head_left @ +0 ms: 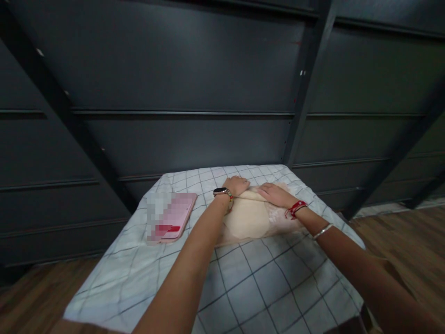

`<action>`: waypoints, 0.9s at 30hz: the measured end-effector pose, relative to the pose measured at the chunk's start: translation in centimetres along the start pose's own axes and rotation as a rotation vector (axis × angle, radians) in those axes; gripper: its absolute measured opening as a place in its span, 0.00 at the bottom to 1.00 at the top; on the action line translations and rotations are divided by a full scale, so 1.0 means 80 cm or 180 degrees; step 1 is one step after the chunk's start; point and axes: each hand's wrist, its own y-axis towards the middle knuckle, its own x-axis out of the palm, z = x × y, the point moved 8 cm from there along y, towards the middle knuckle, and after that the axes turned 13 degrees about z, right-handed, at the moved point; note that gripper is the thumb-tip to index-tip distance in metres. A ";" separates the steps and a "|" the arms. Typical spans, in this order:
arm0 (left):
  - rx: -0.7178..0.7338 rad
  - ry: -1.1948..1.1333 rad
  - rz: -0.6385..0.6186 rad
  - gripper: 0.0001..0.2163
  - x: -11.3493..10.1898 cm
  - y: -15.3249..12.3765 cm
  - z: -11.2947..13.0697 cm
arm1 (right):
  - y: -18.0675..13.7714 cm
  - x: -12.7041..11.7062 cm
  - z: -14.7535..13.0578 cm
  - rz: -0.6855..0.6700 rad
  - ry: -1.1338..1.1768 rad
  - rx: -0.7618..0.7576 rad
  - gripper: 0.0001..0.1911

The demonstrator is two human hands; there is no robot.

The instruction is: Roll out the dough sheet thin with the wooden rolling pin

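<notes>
A beige undergarment (246,219) with pale lace panels lies spread on a checked cloth, its far edge turned over into a fold. At the far left end of that fold is my left hand (238,184), fingers bent down around the fabric; their tips are hidden. My right hand (276,194) rests on the fold's right part, fingers stretched out and pointing left. A small gap separates the two hands. My left wrist wears a smartwatch (220,190) and a beaded bracelet; a red cord bracelet (295,208) and a silver bangle circle my right arm.
The white cloth with dark grid lines (243,273) covers the table. Left of the garment lies a pink phone (179,213), partly blurred out. A dark grey panelled metal wall (187,144) stands right behind the table. Wooden flooring (410,246) shows on both sides.
</notes>
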 end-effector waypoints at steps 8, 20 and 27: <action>0.0012 0.0014 0.0114 0.22 -0.012 -0.060 0.019 | -0.036 -0.022 -0.042 0.0087 0.0072 0.0113 0.23; 0.0103 -0.0132 0.0294 0.25 -0.027 -0.142 0.024 | -0.077 -0.039 -0.083 -0.0318 0.0139 0.0554 0.28; -0.0092 -0.0002 0.0717 0.24 -0.022 -0.102 0.013 | -0.053 -0.032 -0.055 0.0102 -0.0350 0.0601 0.24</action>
